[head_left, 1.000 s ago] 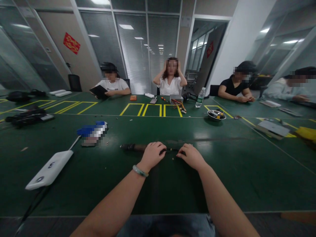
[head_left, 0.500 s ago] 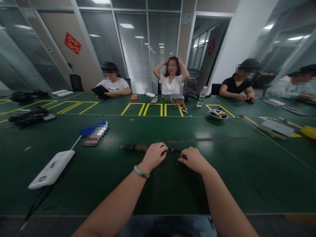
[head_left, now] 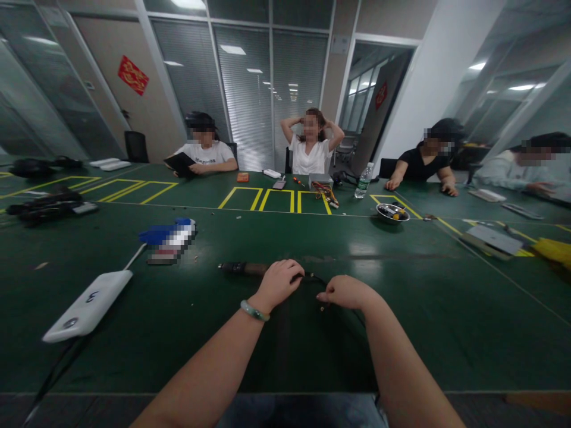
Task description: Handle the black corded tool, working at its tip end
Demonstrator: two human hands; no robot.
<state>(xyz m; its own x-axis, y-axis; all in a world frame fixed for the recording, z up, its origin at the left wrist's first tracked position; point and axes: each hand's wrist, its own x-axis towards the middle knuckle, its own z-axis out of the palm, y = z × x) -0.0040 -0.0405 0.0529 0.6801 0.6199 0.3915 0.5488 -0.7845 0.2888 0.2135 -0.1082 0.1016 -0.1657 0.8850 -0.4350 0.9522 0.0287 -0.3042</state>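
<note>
My left hand (head_left: 279,284), with a pale green bangle (head_left: 254,310) on its wrist, lies closed over the end of a dark tool with a brown barrel (head_left: 244,268). A thin black cord (head_left: 312,277) runs from under that hand and curves to the right. My right hand (head_left: 347,292) is just below the cord, its fingertips drawn together. Whatever they may hold is too small to tell. Tiny bits (head_left: 322,308) lie on the green table near those fingertips.
On the green table (head_left: 285,351) lie a white flat device (head_left: 87,306) with a cable and a pixelated blue object (head_left: 167,236). Farther off are a steel bowl (head_left: 392,213) and a water bottle (head_left: 363,180). Several co-workers (head_left: 312,145) sit along the far side and right.
My right hand has drawn back from the cord, toward me. My left hand stays on the tool. The person opposite has moved their hands to behind their head.
</note>
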